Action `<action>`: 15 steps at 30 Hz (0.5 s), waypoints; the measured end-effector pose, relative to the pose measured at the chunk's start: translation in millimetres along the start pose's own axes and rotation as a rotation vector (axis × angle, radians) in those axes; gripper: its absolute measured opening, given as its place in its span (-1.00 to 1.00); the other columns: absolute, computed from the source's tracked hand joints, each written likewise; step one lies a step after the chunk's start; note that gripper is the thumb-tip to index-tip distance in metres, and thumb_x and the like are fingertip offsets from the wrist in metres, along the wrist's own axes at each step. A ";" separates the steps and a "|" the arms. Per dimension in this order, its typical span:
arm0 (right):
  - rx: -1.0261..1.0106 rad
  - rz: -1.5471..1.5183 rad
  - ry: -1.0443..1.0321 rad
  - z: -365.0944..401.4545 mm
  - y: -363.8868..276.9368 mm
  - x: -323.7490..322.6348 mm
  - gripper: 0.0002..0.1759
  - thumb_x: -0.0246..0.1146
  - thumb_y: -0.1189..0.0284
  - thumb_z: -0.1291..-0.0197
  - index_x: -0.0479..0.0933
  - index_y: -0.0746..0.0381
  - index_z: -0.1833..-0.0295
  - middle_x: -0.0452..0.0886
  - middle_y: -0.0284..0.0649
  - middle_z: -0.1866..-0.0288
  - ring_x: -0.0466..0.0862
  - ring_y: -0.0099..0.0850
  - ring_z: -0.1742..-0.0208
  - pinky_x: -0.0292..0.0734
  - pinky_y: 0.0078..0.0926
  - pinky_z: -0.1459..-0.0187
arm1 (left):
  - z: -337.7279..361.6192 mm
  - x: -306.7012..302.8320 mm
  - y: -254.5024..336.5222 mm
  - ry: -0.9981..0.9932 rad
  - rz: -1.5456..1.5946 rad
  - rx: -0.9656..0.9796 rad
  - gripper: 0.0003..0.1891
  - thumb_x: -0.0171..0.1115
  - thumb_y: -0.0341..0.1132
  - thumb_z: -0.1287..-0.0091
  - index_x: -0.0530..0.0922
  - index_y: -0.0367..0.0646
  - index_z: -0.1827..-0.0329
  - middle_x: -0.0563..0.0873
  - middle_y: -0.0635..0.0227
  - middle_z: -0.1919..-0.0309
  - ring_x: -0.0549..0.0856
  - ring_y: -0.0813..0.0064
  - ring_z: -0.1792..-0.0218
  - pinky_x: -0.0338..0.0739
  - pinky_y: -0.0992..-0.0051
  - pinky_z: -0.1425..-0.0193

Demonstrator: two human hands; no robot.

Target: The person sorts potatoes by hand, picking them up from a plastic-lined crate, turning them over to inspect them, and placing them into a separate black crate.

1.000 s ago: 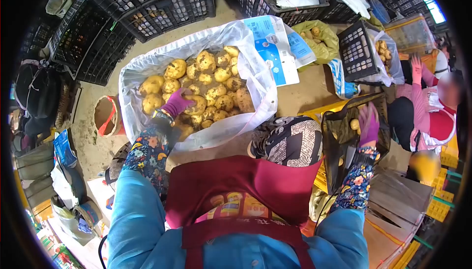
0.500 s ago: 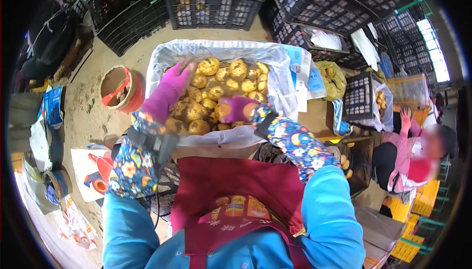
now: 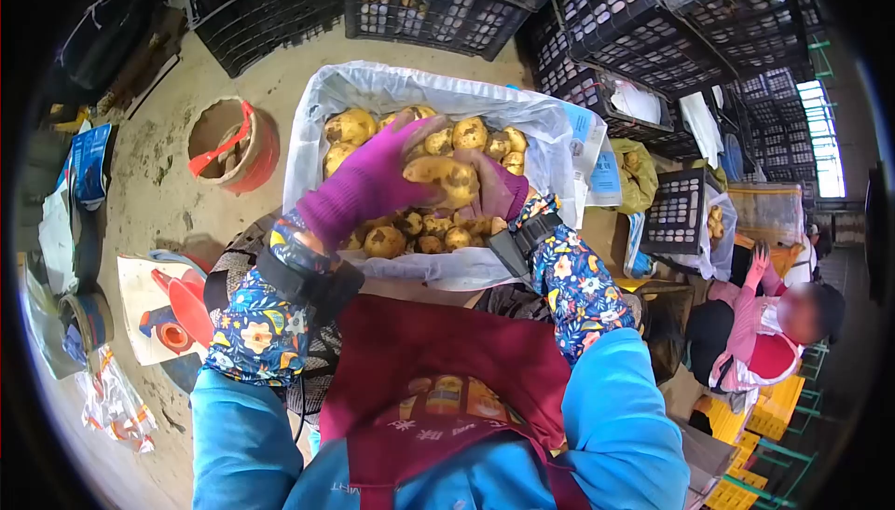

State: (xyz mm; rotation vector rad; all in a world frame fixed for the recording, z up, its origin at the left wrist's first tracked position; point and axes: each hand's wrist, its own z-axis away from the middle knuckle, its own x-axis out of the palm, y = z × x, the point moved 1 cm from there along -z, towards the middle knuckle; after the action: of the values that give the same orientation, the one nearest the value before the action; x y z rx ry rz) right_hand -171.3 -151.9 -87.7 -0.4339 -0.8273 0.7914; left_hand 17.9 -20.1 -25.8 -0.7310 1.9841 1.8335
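A large oblong potato (image 3: 440, 180) with patches of soil is held above the crate between my two gloved hands. My left hand (image 3: 378, 177), in a purple knitted glove with soil on the fingers, closes on it from the left. My right hand (image 3: 496, 186), gloved alike, grips its right end; some of those fingers are hidden behind it. Below lie several smaller soil-marked potatoes (image 3: 385, 241) in a crate lined with white plastic (image 3: 317, 137). The lining hides most of the crate's walls.
A red bucket (image 3: 265, 156) stands left of the crate. Stacked black crates (image 3: 433, 16) line the far side. Cardboard cartons (image 3: 583, 142) and a yellow-green bag (image 3: 636, 170) lie to the right. A person in pink (image 3: 736, 328) sits farther right.
My left hand has moved right and nearer to me. My right hand has come up and right, and both hands now meet around one large potato. The whole view has shifted slightly.
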 end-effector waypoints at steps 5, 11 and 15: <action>-0.287 0.370 0.394 52.0 -50.3 51.4 -0.25 -0.03 -0.22 -0.33 0.39 0.14 -0.36 0.64 -0.12 -0.17 0.71 -0.24 -0.06 0.56 -0.40 -0.06 | -12.1 7.6 3.7 -0.024 0.419 0.024 -0.16 0.58 -0.43 0.10 0.41 -0.11 -0.35 0.52 0.22 -0.24 0.51 0.32 -0.28 0.40 0.36 -0.37; -0.756 0.531 0.783 55.2 -25.2 43.9 -0.55 0.20 0.24 -0.36 0.47 0.28 -0.23 0.68 -0.16 0.08 0.69 -0.37 0.04 0.58 -0.47 0.01 | -11.4 16.6 16.2 0.038 0.449 -0.005 -0.20 0.52 -0.45 0.09 0.40 -0.21 -0.32 0.51 0.26 -0.21 0.50 0.38 -0.26 0.34 0.39 -0.42; -0.753 -0.033 0.710 83.1 -21.0 48.4 -0.71 0.21 0.40 -0.36 0.54 0.28 -0.13 0.64 -0.28 0.20 0.62 -0.58 0.36 0.52 -0.69 0.31 | -7.2 13.7 31.0 0.075 0.596 -0.053 -0.23 0.49 -0.48 0.10 0.41 -0.21 -0.30 0.52 0.30 -0.16 0.49 0.42 -0.24 0.35 0.42 -0.41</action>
State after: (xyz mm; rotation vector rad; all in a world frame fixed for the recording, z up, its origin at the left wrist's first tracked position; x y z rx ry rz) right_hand -206.8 -124.5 -0.1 -1.2803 -0.4262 0.2183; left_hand -10.5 -28.0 -7.6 -0.2253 2.3903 2.2042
